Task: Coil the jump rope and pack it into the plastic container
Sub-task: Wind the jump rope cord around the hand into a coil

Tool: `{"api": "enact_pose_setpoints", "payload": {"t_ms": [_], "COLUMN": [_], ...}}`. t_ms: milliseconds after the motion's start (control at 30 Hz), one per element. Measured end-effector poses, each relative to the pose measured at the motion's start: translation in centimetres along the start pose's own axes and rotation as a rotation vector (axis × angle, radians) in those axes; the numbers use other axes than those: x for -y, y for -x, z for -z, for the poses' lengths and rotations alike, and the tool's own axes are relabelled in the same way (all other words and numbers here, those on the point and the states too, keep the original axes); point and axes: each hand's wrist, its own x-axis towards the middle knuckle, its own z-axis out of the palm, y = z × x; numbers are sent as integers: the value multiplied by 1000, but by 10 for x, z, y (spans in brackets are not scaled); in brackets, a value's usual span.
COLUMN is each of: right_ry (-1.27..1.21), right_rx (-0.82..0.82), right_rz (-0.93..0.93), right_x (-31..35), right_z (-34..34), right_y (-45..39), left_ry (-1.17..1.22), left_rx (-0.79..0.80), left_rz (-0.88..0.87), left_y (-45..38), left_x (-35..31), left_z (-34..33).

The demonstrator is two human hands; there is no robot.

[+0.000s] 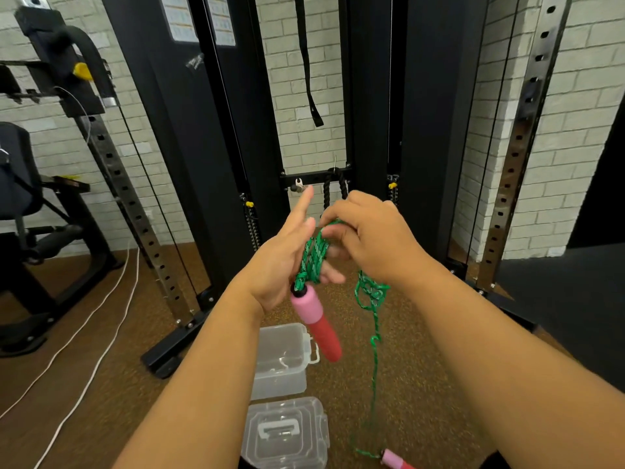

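A green jump rope (315,257) is wound in several turns around my left hand (283,262), whose fingers point up and away. One pink handle (317,322) hangs from that coil below my palm. My right hand (373,240) pinches the rope just above the coil. From there a loose strand (373,360) drops to the floor, ending at the second pink handle (395,460) near the bottom edge. A clear plastic container (282,360) stands open on the floor below my hands, with its clear lid (287,431) lying in front of it.
A black cable machine (216,137) with steel uprights stands against the white brick wall ahead. A black bench machine (37,211) is at the left, and white cords (98,336) trail over the brown floor. A dark platform (571,299) is at the right.
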Motion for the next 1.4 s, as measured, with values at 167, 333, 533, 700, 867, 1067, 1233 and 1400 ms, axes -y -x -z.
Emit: {"api": "enact_pose_setpoints", "payload": {"t_ms": [167, 333, 533, 700, 867, 1067, 1233, 1400], "right_ry": [-339, -508, -633, -793, -756, -750, -414, 25], "right_rx": [102, 203, 92, 49, -5, -86, -40, 61], "right_rz": [-297, -463, -483, -612, -643, -643, -455, 72], "right_x": [-11, -15, -11, -5, -9, -11, 3, 24], "right_z": [-6, -15, -35, -40, -31, -27, -38, -35], "right_y": [4, 21, 42, 47, 44, 44, 50, 58], "left_ry": [-120, -99, 159, 253, 227, 247, 275, 85], "left_rx": [-30, -99, -117, -123, -170, -173, -178, -228], "left_rz": [-29, -89, -118, -151, -158, -180, -203, -195], "left_y": [2, 3, 6, 12, 16, 18, 12, 10], "left_x": [-10, -16, -22, -24, -26, -33, -30, -23], "left_z": [2, 5, 3, 9, 13, 16, 8, 4]}}
